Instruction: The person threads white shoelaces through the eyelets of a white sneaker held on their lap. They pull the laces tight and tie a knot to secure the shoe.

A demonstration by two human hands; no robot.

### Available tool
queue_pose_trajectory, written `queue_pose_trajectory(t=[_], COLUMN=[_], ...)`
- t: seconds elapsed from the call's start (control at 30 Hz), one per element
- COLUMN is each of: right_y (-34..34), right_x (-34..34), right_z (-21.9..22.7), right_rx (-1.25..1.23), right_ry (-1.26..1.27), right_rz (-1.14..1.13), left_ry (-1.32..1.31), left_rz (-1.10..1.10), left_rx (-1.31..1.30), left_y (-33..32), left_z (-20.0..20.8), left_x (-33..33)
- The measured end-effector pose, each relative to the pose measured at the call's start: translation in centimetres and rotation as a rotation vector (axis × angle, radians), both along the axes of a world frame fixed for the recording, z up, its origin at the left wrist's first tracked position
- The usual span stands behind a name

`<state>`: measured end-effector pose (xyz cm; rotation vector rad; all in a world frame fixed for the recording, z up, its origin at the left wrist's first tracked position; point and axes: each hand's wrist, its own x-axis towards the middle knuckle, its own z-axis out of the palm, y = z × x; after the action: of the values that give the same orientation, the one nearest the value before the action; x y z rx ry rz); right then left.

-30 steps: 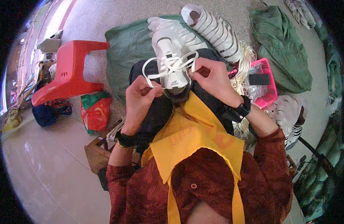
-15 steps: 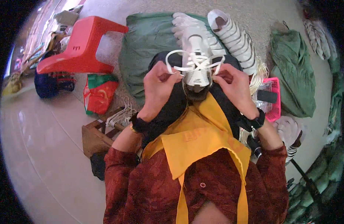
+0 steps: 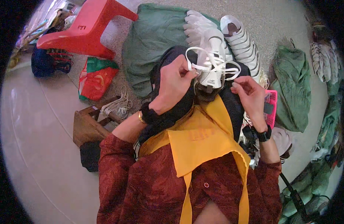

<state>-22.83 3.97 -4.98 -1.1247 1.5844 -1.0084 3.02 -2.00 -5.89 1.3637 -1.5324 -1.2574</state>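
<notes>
A white sneaker [image 3: 210, 72] rests on my lap, its toe toward me. A white shoelace [image 3: 196, 66] is threaded across its front and spreads into a loop on each side. My left hand [image 3: 174, 83] pinches the left loop beside the shoe. Just below the right loop is my right hand [image 3: 250, 95], its thumb and fingertips brought together; whether lace lies between them I cannot make out. Under the sneaker are my dark trousers and a yellow apron [image 3: 201, 149].
Nested white shoe uppers [image 3: 241, 46] lie beyond my knees on a green cloth [image 3: 153, 37]. To the left are a red plastic chair [image 3: 80, 30], a red-green bag [image 3: 97, 79] and a wooden stool [image 3: 90, 125] with white laces [image 3: 119, 104]. A pink basket [image 3: 271, 108] stands right, near a green sack [image 3: 291, 89].
The view has shifted, so the shoe sits farther right. My right hand has moved away from the shoe's side, down and to the right; my left hand still pinches its loop.
</notes>
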Motion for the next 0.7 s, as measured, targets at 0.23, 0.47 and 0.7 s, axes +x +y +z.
queue_pose_trajectory(t=[0.23, 0.47, 0.7], right_y=[0.0, -1.4, -1.0], right_x=[0.5, 1.9, 2.6], right_z=[0.9, 1.2, 1.5], right_rx=[-0.213, -0.316, -0.164], right_ry=[0.343, 0.548, 0.464], right_rz=[0.122, 0.299, 0.208], left_ry=[-0.131, -0.203, -0.212], left_rz=[-0.012, -0.015, 0.028], left_rx=[-0.092, -0.086, -0.089], left_y=[0.2, 0.1, 0.1], left_z=[0.5, 1.1, 1.2], left_x=[-1.3, -1.7, -2.1])
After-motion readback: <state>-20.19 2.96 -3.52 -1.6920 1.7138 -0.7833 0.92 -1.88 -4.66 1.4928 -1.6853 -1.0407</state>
